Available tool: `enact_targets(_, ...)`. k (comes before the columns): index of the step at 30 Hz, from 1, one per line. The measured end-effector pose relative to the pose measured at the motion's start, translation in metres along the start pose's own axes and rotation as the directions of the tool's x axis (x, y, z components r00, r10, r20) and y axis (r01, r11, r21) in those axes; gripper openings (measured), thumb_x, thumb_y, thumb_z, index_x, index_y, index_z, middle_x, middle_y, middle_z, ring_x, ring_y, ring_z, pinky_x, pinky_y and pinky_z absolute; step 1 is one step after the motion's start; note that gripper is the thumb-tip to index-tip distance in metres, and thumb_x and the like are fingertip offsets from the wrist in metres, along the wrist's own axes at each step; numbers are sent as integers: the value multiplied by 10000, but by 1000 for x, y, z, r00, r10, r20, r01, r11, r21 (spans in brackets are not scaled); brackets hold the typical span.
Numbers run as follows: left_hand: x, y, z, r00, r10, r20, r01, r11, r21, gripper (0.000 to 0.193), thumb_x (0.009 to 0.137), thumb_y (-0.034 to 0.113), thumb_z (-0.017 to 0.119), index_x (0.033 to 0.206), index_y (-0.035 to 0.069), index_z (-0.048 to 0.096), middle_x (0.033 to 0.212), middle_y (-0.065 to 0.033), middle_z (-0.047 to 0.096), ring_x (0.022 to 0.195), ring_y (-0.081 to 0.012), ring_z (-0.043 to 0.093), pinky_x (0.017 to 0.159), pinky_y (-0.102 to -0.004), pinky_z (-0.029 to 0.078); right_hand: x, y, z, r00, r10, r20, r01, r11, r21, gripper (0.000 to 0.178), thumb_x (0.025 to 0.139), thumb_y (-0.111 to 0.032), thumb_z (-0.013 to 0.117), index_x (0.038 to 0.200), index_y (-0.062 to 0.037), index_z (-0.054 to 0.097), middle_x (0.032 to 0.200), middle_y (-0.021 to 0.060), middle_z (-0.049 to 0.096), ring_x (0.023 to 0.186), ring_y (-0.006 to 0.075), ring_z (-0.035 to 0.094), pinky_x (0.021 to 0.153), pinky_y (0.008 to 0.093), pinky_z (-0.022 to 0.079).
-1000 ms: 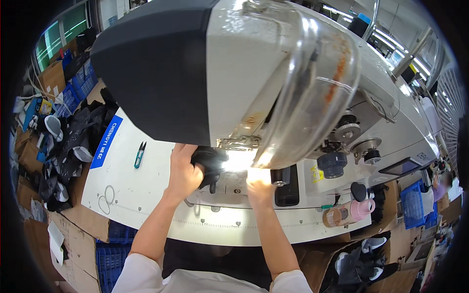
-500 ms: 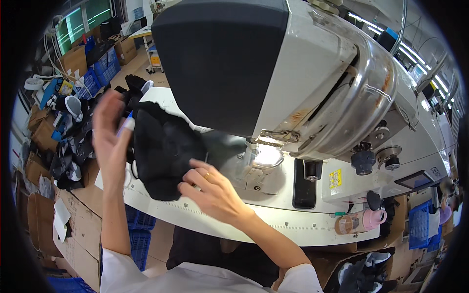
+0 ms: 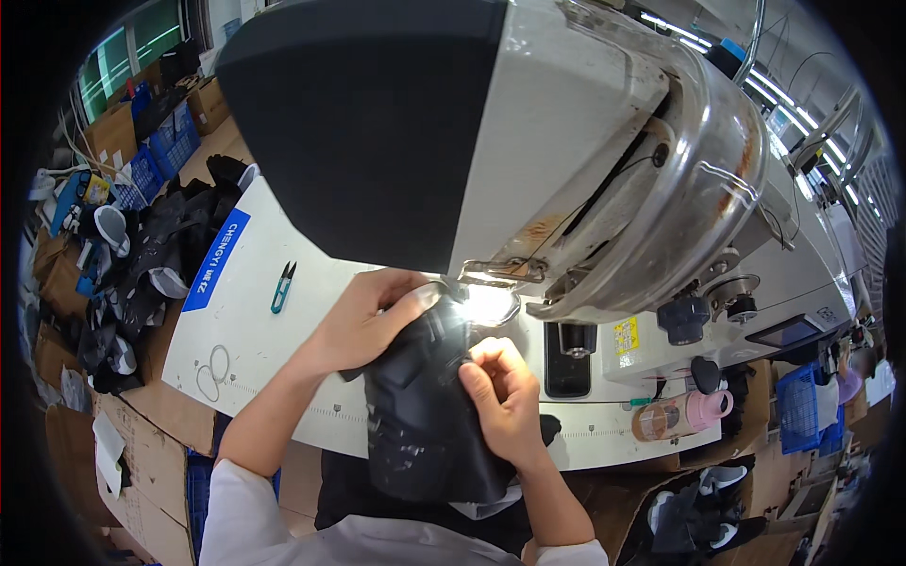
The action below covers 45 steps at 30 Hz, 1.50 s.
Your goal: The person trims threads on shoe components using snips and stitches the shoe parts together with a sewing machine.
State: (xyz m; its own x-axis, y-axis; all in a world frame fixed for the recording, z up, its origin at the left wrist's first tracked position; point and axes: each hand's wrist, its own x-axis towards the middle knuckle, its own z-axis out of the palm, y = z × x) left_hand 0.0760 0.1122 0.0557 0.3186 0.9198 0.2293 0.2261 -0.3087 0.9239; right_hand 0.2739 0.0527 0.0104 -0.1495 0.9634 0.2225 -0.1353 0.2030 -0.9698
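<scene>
Both hands are on a black piece (image 3: pixel 420 415) that looks like a shoe upper, with a glossy, scuffed side facing me. My left hand (image 3: pixel 373 319) grips its far upper end, just under the sewing machine's (image 3: pixel 566 123) dark cover. On the right edge, my right hand (image 3: pixel 502 401) pinches it with thumb and curled fingers. The piece's top lies beside the bright lamp spot (image 3: pixel 493 306) at the sewing area, and its lower end hangs over the table's near edge. Needle and presser foot are hidden behind the cover and my hands.
On the white table (image 3: pixel 283 377) lie green-handled thread snips (image 3: pixel 281 291), a thin wire-like loop (image 3: pixel 215 371) and a black phone (image 3: pixel 568 368). A pink-capped bottle (image 3: pixel 684 416) rests at the right. Black shoe parts (image 3: pixel 151 245) pile up at left; a box (image 3: pixel 698 514) holds more below right.
The black piece has moved from the table's left side rightward and toward me, to the sewing area. My left hand, raised and blurred before, now grips its top; my right hand pinches its side.
</scene>
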Motion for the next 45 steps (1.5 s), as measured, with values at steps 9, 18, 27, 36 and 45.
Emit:
enact_targets(9,31,-33,7,971,218,-94,-200,964,174,272,801,26,739,1054,-57,680,1019,-88,718,945,-163,643,837,-318,504,8,20,3,966,9,-257,5,999,54,140,933,-57,714,1030,16,644,770,-35,614,584,-10,486,495,171,353)
enact_targets(18,34,-44,1,984,170,-53,-152,958,242,339,776,42,780,1086,-52,681,1084,-111,714,1011,-226,653,904,-359,494,8,5,6,950,135,-282,-158,986,-59,183,898,-58,754,1028,42,672,940,59,692,775,64,631,644,202,492)
enact_targets(27,48,-57,-5,933,357,49,-354,881,314,319,860,54,709,1163,-36,664,1183,-148,691,1109,-247,638,967,-351,469,10,13,12,956,42,-290,-69,994,-84,149,917,-133,742,966,-1,693,825,24,699,738,69,619,687,244,493)
enact_targets(36,43,-55,3,961,266,-70,-263,964,47,268,914,61,659,1163,-37,648,1135,-142,690,1070,-255,640,934,-350,487,5,13,-12,986,88,-141,-111,980,-164,204,908,-161,758,940,26,682,752,4,667,660,39,561,583,227,447)
enact_targets(45,50,-72,1,962,266,-52,-250,945,212,236,933,66,613,1139,-45,645,1109,-180,682,1056,-304,638,941,-366,483,10,21,-14,963,122,-239,-161,975,-150,329,902,-294,770,968,14,675,769,38,690,707,89,614,656,260,490)
